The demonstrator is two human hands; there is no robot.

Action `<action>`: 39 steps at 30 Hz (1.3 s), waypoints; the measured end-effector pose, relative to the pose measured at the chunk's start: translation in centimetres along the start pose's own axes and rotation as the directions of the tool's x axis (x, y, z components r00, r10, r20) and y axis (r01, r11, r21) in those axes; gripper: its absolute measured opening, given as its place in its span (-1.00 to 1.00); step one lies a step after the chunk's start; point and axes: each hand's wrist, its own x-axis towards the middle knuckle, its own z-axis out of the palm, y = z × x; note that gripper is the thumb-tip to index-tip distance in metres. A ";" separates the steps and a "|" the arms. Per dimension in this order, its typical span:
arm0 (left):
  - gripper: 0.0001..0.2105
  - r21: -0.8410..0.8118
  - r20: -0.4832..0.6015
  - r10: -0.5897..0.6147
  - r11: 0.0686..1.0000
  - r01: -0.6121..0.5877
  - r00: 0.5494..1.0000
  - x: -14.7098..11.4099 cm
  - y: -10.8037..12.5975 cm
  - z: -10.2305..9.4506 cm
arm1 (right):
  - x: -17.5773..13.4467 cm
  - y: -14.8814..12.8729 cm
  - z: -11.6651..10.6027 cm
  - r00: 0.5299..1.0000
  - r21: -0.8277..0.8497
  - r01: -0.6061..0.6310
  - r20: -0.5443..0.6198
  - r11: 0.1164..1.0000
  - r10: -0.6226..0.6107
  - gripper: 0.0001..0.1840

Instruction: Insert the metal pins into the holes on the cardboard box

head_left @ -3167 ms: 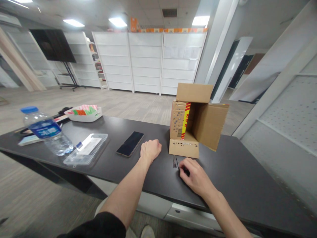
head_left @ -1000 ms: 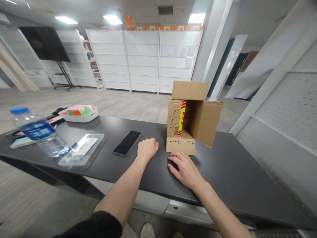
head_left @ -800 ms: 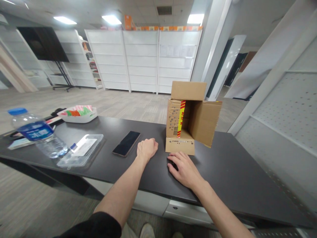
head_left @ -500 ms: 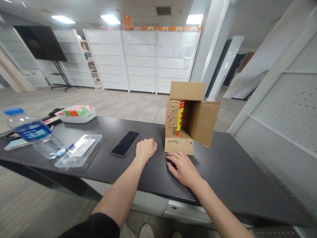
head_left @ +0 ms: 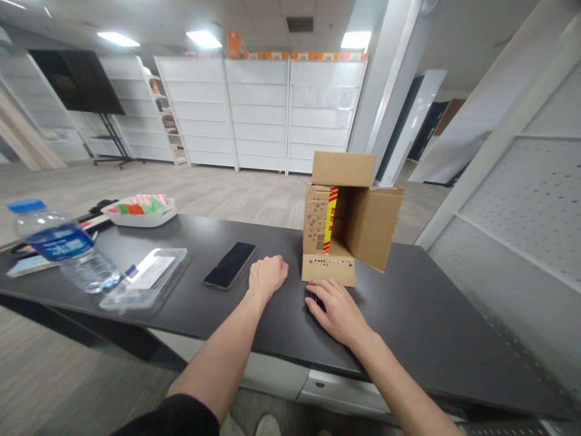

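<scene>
My left hand (head_left: pixel 269 272) rests on the dark tabletop in a closed fist, right of a black phone (head_left: pixel 230 265). What the fist contains, if anything, is hidden. My right hand (head_left: pixel 333 306) lies palm down with curved fingers over a small dark object with thin pale lines (head_left: pixel 316 297), mostly covered by the hand; I cannot tell its kind. Just beyond the fingertips stands an open cardboard box (head_left: pixel 315 221), its opening facing me and its flaps spread. Small round spots or holes dot its left side and lower flap. Red-and-yellow tape runs down its front edge.
On the left of the table (head_left: pixel 408 321) are a water bottle (head_left: pixel 68 245), a clear plastic case (head_left: pixel 147 278) with a white paper, and a white basket (head_left: pixel 140 217) holding colourful packets. A perforated white panel (head_left: pixel 531 212) borders the right side. White shelving (head_left: pixel 256 115) stands behind.
Both hands and the objects keep their places. The view has shifted very slightly.
</scene>
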 end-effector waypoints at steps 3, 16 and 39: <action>-0.62 -0.004 0.012 -0.008 1.000 0.008 1.000 0.1 0.0 0.1 | 0.1 0.4 -0.2 0.998 0.021 -0.029 -0.048 0.999 0.030 -0.77; -0.62 -0.008 0.023 -0.012 1.000 0.012 1.000 0.2 -0.1 0.1 | 2.8 4.5 -0.3 0.941 -0.114 -0.222 -0.287 0.968 0.182 -0.81; -0.63 -0.001 0.030 -0.026 1.000 0.026 0.999 -0.1 0.0 -0.3 | 4.1 4.7 0.6 0.921 -0.151 -0.296 -0.306 0.943 0.240 -0.88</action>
